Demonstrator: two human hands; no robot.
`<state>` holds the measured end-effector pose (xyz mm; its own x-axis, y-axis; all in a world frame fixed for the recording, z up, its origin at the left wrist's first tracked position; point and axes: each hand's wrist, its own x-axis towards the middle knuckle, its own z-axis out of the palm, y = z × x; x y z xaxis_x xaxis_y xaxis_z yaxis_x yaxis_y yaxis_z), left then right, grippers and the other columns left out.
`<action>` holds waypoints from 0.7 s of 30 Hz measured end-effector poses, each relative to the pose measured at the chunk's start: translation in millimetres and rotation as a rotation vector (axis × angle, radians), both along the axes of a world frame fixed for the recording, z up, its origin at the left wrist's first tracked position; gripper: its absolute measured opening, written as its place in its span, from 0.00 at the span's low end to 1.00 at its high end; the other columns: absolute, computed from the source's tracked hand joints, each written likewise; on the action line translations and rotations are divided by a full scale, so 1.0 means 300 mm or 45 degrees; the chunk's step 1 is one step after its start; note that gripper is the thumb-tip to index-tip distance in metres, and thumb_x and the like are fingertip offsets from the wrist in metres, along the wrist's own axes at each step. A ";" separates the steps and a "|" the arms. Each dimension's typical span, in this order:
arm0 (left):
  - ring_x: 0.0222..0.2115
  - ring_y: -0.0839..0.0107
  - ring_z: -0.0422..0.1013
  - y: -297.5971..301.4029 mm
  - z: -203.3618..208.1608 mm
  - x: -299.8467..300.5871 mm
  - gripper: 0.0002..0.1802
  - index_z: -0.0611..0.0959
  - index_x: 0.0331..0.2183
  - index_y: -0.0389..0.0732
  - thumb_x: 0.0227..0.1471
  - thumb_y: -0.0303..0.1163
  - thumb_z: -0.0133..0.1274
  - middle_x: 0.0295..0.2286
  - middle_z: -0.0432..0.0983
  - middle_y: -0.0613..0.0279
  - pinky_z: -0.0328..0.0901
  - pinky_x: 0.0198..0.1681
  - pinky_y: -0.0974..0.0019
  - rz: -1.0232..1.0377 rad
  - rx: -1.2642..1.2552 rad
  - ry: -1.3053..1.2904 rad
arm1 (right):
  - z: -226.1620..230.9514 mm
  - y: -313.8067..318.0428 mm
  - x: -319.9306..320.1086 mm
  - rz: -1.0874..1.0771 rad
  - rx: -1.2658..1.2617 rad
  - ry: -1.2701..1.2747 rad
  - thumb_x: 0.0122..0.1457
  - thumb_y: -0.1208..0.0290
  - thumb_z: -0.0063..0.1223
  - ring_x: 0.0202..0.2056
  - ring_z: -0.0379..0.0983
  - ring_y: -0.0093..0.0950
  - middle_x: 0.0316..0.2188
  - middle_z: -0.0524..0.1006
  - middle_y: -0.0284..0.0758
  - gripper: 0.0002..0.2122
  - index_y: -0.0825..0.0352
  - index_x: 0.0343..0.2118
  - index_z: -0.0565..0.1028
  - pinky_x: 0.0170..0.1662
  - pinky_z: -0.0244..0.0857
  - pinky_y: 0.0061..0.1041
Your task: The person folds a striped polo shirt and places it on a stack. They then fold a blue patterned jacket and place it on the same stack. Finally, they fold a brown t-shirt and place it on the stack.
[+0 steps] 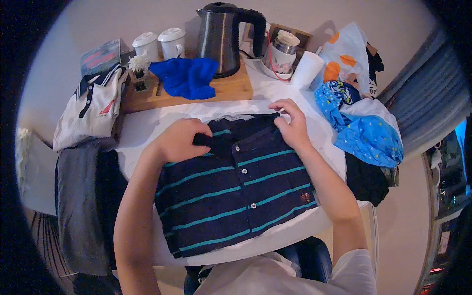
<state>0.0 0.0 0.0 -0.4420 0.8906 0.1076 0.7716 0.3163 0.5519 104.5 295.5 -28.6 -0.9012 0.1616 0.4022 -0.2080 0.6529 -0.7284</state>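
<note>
A dark navy polo shirt point(236, 196) with teal stripes and white buttons lies folded, front up, on the white table point(305, 228). My left hand point(179, 140) grips the left side of its collar. At the collar's right side, my right hand point(291, 123) pinches the fabric with its fingertips. Both forearms reach in from the lower edge, one on each side of the shirt.
A wooden tray point(231, 88) at the back carries a black kettle point(223, 37), two white lidded mugs point(160, 43) and a bright blue cloth point(189, 76). A folded white polo point(91, 108) lies left, above grey and black garments point(81, 206). Blue patterned clothes point(366, 130) pile right, near a white cup point(306, 70).
</note>
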 end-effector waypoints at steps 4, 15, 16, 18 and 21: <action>0.31 0.55 0.70 0.049 0.028 0.087 0.17 0.82 0.26 0.38 0.38 0.43 0.61 0.28 0.74 0.53 0.65 0.36 0.57 0.135 0.165 0.329 | 0.023 -0.048 0.007 0.243 0.340 0.213 0.36 0.76 0.51 0.50 0.62 0.40 0.41 0.70 0.40 0.17 0.65 0.35 0.72 0.56 0.55 0.33; 0.36 0.58 0.69 0.195 -0.072 0.234 0.30 0.72 0.49 0.43 0.40 0.32 0.60 0.32 0.72 0.58 0.60 0.40 0.57 0.215 0.302 0.299 | 0.062 -0.027 0.012 0.346 0.193 0.026 0.37 0.76 0.54 0.40 0.66 0.37 0.31 0.70 0.36 0.12 0.66 0.29 0.69 0.47 0.61 0.32; 0.36 0.58 0.69 0.198 -0.073 0.235 0.28 0.73 0.48 0.45 0.41 0.30 0.59 0.32 0.72 0.58 0.60 0.40 0.57 0.151 0.303 0.287 | 0.065 -0.002 0.013 0.391 0.255 0.030 0.39 0.77 0.54 0.39 0.66 0.33 0.32 0.70 0.36 0.11 0.66 0.29 0.69 0.46 0.61 0.29; 0.36 0.58 0.69 0.202 -0.082 0.229 0.20 0.78 0.42 0.48 0.43 0.26 0.56 0.32 0.72 0.60 0.61 0.39 0.57 0.001 0.359 0.267 | 0.061 0.058 0.009 0.489 0.374 0.042 0.41 0.79 0.53 0.38 0.68 0.26 0.34 0.70 0.34 0.09 0.66 0.29 0.69 0.45 0.61 0.22; 0.35 0.60 0.69 0.199 -0.095 0.230 0.12 0.82 0.34 0.46 0.42 0.26 0.56 0.32 0.72 0.61 0.61 0.37 0.58 -0.010 0.338 0.335 | 0.013 0.109 -0.006 0.444 -0.228 -0.200 0.45 0.79 0.52 0.36 0.66 0.20 0.34 0.71 0.31 0.06 0.66 0.29 0.71 0.42 0.61 0.19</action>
<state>69.0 59.7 -28.4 -0.3615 0.8197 0.4443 0.8999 0.1820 0.3963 102.8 328.1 -24.8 -0.9623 -0.1090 0.2491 -0.2717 0.4229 -0.8645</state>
